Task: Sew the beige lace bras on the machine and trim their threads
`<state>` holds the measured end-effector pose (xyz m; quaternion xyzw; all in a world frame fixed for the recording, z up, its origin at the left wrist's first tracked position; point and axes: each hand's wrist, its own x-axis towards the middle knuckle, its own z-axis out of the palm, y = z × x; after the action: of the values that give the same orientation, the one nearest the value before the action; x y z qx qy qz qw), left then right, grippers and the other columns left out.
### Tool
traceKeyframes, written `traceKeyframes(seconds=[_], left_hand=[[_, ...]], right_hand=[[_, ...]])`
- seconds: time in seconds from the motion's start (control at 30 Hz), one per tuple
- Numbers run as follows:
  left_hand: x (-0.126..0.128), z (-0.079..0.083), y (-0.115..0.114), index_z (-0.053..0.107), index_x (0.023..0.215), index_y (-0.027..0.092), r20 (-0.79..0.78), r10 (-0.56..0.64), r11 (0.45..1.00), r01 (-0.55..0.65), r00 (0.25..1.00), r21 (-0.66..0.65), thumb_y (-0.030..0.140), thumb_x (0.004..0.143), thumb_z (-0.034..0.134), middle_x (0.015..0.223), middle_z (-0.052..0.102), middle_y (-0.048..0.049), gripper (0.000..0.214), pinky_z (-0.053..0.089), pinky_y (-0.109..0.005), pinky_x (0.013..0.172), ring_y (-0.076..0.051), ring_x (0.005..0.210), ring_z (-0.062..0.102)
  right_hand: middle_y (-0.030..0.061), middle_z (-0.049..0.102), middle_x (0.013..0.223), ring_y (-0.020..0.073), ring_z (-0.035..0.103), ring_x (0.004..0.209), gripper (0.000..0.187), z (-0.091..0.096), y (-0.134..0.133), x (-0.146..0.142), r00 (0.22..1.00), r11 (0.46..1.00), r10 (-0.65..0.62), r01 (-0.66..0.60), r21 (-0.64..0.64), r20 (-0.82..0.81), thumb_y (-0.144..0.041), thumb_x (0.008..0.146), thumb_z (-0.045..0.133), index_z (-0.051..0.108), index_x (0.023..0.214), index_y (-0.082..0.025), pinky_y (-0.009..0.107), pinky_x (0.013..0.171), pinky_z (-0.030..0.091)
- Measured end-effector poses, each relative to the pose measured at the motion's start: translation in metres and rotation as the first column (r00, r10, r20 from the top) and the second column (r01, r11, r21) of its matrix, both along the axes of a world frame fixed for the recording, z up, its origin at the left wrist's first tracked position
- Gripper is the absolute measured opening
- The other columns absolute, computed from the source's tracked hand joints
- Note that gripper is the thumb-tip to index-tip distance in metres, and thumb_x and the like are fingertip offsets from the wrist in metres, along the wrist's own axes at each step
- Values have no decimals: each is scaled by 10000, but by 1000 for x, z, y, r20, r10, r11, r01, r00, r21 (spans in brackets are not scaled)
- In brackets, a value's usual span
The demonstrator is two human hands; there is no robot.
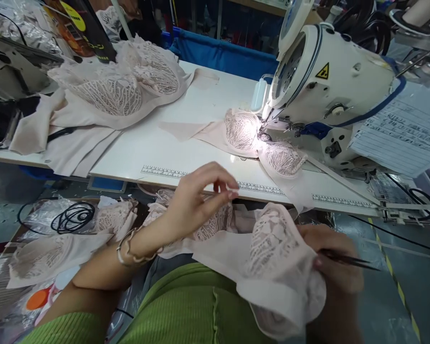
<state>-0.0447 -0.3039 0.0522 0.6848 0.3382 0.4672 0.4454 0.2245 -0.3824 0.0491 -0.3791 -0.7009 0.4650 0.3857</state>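
In the head view my left hand [200, 198] hovers in front of the sewing table's edge, thumb and fingertips pinched together. Whether a thread or anything else is between them is too small to see. My right hand [335, 255] is closed around the edge of a pale pink lace bra [272, 243], which hangs over my lap. A thin dark pointed tool [356, 261], perhaps tweezers or snips, sticks out of the same hand. Another lace bra [281, 157] lies under the lit needle of the sewing machine [329, 76], one wing hanging over the table edge.
More bras [118, 91] are heaped on the left of the white table [143, 143]. A ruler strip [165, 171] runs along its front edge. Lower left, lace pieces [57, 253] lie beside a coiled black cord [72, 217]. A handwritten sheet [401, 126] hangs at the right.
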Motion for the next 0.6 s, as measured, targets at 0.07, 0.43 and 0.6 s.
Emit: traceKeyframes(seconds=[0.07,0.43,0.6], left_hand=[[0,1,-21,743,869,196,-89,-102,993,107,991,55,243,906,684,835,727,-65,84,532,-300,754,-186,815,653],[20,-65,-44,710,935,190,-315,11,984,46,949,174,247,919,653,841,700,-84,81,522,-309,736,-217,844,647],[12,-52,-37,704,871,194,-193,-163,983,144,967,-111,234,866,695,866,690,-74,41,490,-293,705,-194,792,628]], right_hand=[[40,561,632,204,517,530,411,2,0,-8,997,998,-43,45,-38,57,-489,1034,637,655,731,-211,315,527,398],[68,596,892,193,558,693,190,-48,-4,-54,951,943,-262,217,253,162,-224,1064,525,668,941,-206,291,588,435],[133,531,1282,199,579,759,316,-40,9,-35,971,997,18,-36,72,238,-345,1061,575,626,791,-187,315,584,440]])
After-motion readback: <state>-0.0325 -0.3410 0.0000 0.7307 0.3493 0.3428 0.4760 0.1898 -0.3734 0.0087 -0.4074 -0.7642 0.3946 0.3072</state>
